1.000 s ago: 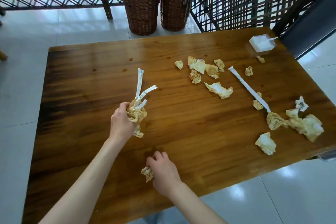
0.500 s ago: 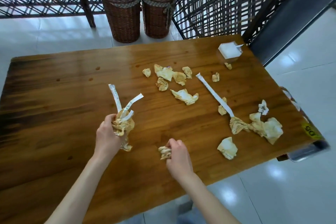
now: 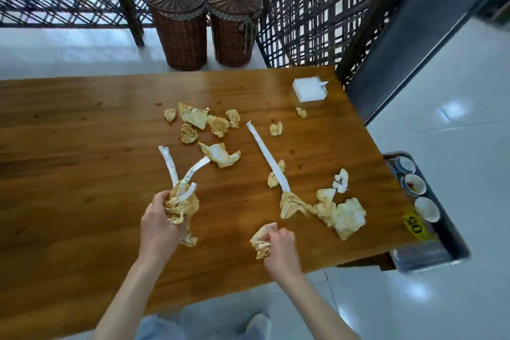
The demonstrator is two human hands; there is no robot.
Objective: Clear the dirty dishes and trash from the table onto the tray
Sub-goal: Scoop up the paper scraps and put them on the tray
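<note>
My left hand (image 3: 160, 225) grips a bundle of stained napkins and white paper strips (image 3: 182, 199) above the wooden table (image 3: 82, 174). A crumpled stained napkin (image 3: 260, 241) is held in my right hand (image 3: 280, 246), near the table's front edge. Several more soiled napkins lie loose: a cluster (image 3: 204, 123) at the middle back, one (image 3: 220, 154) below it, and a big pile (image 3: 334, 211) at the right. A long white paper sleeve (image 3: 266, 156) lies diagonally among them. The dark tray (image 3: 452, 237) stands off the table's right edge with three small dirty cups (image 3: 414, 185).
A clear box of white napkins (image 3: 309, 88) sits at the table's back right corner. Two wicker baskets (image 3: 204, 25) stand on the floor behind the table, before a dark lattice screen (image 3: 303, 8). White tiled floor surrounds the table.
My right hand has moved right along the front edge, and the napkin that lay there at the right is gone from the table. The view has swung right, bringing the tray and cups into sight.
</note>
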